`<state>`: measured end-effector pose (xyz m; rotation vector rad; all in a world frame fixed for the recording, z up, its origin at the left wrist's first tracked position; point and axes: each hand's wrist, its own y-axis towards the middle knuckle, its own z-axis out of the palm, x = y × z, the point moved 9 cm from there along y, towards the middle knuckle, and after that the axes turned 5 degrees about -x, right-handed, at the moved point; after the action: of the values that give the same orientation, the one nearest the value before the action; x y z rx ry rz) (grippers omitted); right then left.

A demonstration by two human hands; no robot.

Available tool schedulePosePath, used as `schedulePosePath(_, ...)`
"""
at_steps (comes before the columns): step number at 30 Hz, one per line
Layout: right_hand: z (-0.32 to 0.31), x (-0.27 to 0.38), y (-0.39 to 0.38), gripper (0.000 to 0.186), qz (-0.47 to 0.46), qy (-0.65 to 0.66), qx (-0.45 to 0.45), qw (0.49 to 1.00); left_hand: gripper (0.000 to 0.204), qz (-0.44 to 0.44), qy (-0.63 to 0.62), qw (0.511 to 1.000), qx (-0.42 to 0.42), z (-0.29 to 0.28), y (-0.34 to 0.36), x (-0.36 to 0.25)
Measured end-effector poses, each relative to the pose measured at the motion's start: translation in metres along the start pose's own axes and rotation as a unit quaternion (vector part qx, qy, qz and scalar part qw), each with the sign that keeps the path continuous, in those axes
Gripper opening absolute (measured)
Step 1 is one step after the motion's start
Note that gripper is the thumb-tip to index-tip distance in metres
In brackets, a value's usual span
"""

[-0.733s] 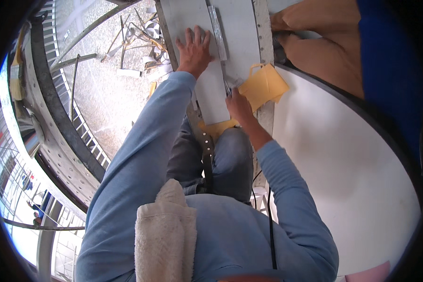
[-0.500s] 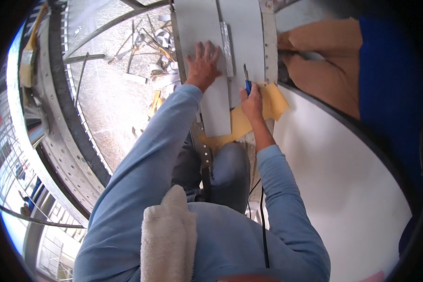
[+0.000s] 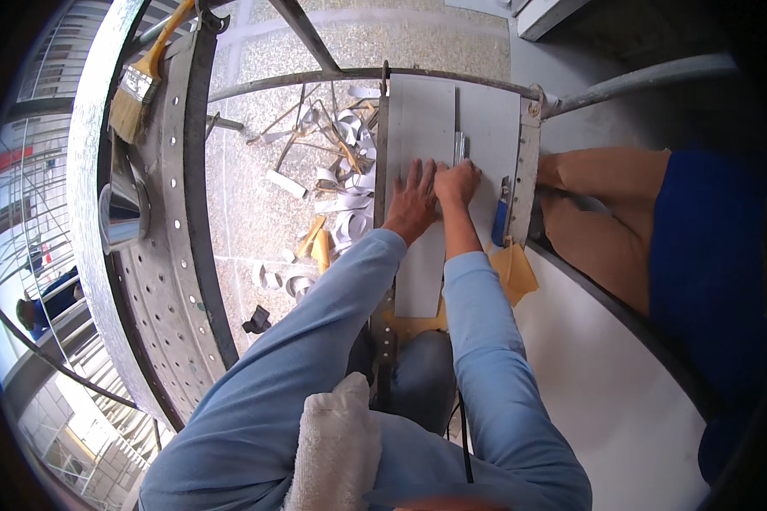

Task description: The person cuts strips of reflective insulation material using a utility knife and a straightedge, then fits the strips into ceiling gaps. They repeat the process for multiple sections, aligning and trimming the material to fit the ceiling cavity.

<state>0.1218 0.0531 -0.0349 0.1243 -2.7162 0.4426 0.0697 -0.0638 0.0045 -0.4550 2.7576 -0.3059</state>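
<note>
My left hand [image 3: 413, 204] lies flat with fingers spread on a long grey-white board strip [image 3: 422, 119]. Right beside it, my right hand [image 3: 458, 185] is closed over a narrow shiny metal strip [image 3: 461, 146], whose far end sticks out beyond the fingers; the rest is covered by the hand. A wider grey-white board [image 3: 493, 119] lies under and to the right of these. On its right edge rests a blue utility knife [image 3: 500, 217], blade pointing away from me. A yellow sheet [image 3: 516, 274] pokes out below the boards.
The boards lie on a metal scaffold plank [image 3: 527, 175]. Curled white offcuts [image 3: 349, 221] litter the floor to the left. A paintbrush [image 3: 136, 98] hangs at the far left. At the right stands a person in brown trousers [image 3: 605, 247], behind a white curved panel [image 3: 605, 366].
My right hand has put down the utility knife and moved left onto the metal strip. The view has shifted, showing more floor ahead. My left hand stays flat on the board.
</note>
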Motion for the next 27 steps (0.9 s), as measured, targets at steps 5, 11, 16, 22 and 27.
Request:
schedulePosePath(5, 0.01, -0.019, 0.024, 0.059, 0.03, 0.113, 0.11, 0.987, 0.101, 0.009, -0.035, 0.999, 0.029, 0.004, 0.0, 0.002)
schedulePosePath(11, 0.013, -0.023, 0.033, 0.052, 0.012, 0.083, 0.084, 0.993, 0.099, 0.009, -0.054, 0.998, 0.034, 0.0, -0.001, 0.005)
schedulePosePath(16, 0.018, -0.027, 0.029, 0.045, 0.059, 0.14, 0.157, 0.976, 0.098, 0.015, -0.044, 0.999, 0.026, 0.008, -0.002, 0.005)
schedulePosePath(22, -0.001, -0.008, 0.023, 0.036, 0.029, 0.117, 0.013, 0.993, 0.098, 0.011, 0.055, 0.998, -0.027, 0.006, 0.003, 0.004)
schedulePosePath(27, 0.001, -0.035, 0.018, 0.03, 0.065, 0.314, 0.195, 0.927, 0.098, 0.011, -0.042, 0.999, 0.028, 0.006, 0.001, 0.003)
